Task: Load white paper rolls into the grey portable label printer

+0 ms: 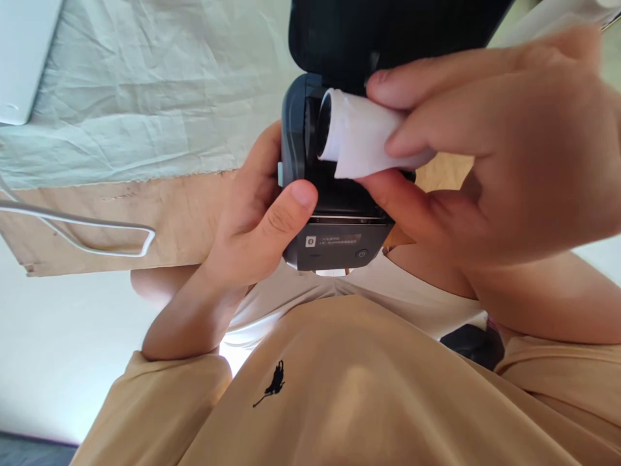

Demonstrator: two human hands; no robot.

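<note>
A small dark label printer [339, 243] is at the table's front edge, its black lid [388, 32] swung up and back. My left hand [262, 213] grips the printer's left side, thumb on the top rim and fingers around the outer wall. Between the thumb and fingers of my right hand [485, 142] is a white paper roll [369, 129], tilted over the printer's open compartment. The roll's dark hollow core faces left, and a loose paper end hangs at its lower front. How deep the roll sits inside is hard to tell.
A wooden table [189, 213] carries a pale crinkled cloth [160, 84]. A white cable [97, 226] lies looped at the left front, and a white flat device [24, 58] is at the back left. Something white stands at the far right back.
</note>
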